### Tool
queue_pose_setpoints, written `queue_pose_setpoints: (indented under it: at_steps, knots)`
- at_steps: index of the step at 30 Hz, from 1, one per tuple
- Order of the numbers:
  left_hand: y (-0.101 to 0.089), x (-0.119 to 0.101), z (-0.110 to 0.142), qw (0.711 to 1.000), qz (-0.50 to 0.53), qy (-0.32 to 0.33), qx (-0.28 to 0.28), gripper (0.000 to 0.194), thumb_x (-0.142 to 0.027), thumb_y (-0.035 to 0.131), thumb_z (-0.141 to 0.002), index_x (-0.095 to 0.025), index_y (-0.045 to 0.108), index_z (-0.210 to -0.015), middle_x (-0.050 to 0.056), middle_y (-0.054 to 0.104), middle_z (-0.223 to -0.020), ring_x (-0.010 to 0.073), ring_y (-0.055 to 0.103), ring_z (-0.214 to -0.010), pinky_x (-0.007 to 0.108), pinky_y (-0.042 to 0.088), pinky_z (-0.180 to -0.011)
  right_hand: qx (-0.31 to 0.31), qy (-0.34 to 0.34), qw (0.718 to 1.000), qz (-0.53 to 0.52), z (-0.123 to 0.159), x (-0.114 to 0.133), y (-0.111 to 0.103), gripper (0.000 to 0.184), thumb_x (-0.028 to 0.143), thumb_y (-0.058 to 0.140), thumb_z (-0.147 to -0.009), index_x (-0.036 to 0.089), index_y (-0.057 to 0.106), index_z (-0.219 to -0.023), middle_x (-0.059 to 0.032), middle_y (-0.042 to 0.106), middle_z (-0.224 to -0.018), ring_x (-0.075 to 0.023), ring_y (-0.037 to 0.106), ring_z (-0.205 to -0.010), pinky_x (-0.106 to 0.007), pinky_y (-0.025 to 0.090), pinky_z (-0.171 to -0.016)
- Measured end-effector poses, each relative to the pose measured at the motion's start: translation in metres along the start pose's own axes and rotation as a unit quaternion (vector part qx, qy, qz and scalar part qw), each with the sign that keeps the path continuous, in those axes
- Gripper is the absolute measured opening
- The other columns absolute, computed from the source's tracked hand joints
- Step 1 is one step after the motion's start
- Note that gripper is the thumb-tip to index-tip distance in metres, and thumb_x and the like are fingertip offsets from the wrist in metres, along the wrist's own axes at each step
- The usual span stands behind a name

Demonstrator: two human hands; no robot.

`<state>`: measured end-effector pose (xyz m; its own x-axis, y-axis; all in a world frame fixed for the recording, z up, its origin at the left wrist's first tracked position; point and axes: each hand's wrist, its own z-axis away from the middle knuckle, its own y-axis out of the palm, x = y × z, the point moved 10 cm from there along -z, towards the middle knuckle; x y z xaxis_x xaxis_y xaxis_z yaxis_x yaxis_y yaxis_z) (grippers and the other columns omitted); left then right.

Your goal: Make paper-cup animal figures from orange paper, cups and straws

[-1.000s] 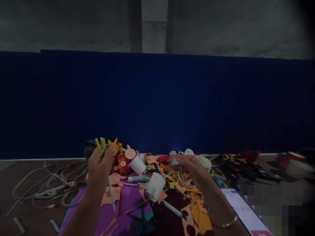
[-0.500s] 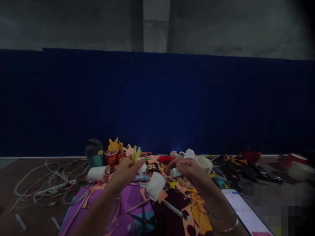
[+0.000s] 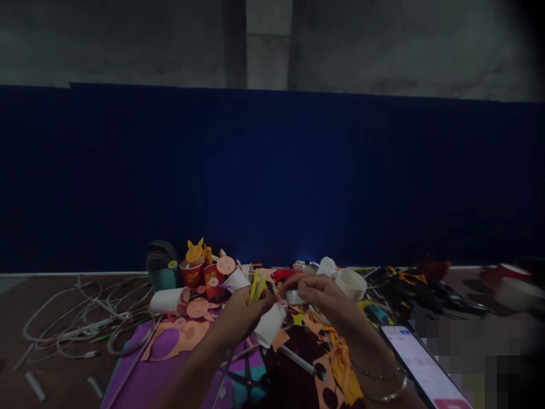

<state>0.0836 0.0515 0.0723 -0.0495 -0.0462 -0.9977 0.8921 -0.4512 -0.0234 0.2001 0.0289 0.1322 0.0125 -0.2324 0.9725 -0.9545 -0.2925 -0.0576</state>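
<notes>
In the head view my left hand [image 3: 240,315] is closed around a small bunch of thin yellow and pale strips [image 3: 257,287] that stick up past the thumb. My right hand [image 3: 321,292], with bracelets on its wrist, pinches what looks like a small roll of clear tape [image 3: 293,297]. The two hands are close together but apart. Just below them a white paper cup [image 3: 269,329] lies tilted, partly hidden by my left hand. Orange paper scraps [image 3: 313,324] lie under my right hand.
Red paper cups [image 3: 191,275] with paper animal faces stand at the back left, beside a dark bottle-like object [image 3: 162,270]. White cables [image 3: 76,329] tangle on the left. Scissors [image 3: 249,378] lie on purple sheets [image 3: 170,375]. A phone [image 3: 426,363] lies at the right.
My left hand has moved right and slightly down with the strips, nearer my right hand, uncovering the pink paper face behind. My right hand and the roll shifted slightly left.
</notes>
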Motion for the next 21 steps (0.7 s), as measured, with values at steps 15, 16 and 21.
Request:
queue_pose_setpoints:
  at_steps: [15,16,21]
  knots:
    - [-0.021,-0.028,0.012,0.978,-0.204,0.023,0.029,0.010,-0.024,0.055,-0.067,-0.016,0.060,-0.064,-0.002,0.056,-0.060,0.0115,0.048,-0.058,0.022,0.033,-0.054,0.055,0.040,0.978,0.197,-0.002,-0.029,-0.002,0.022,0.037,0.059,-0.078,0.021,0.070,-0.067,-0.0040,0.066,-0.090,-0.0167,0.058,-0.073,-0.029,0.044,-0.065]
    - [-0.023,-0.027,0.012,0.973,-0.225,0.021,0.038,0.010,-0.024,0.055,-0.066,-0.016,0.060,-0.064,-0.002,0.058,-0.061,0.0120,0.049,-0.058,0.022,0.034,-0.055,0.073,0.035,0.971,0.226,-0.002,-0.033,0.001,0.022,0.038,0.059,-0.078,0.022,0.071,-0.068,-0.0034,0.067,-0.086,-0.0168,0.058,-0.073,-0.028,0.043,-0.065]
    - [-0.027,-0.026,0.019,0.935,-0.340,0.044,0.093,0.011,-0.022,0.051,-0.066,-0.018,0.060,-0.070,-0.004,0.054,-0.060,0.0113,0.048,-0.055,0.021,0.032,-0.051,0.101,0.037,0.949,0.295,0.000,-0.045,0.007,0.017,0.034,0.061,-0.076,0.024,0.071,-0.086,-0.0025,0.068,-0.084,-0.0163,0.059,-0.072,-0.025,0.043,-0.062]
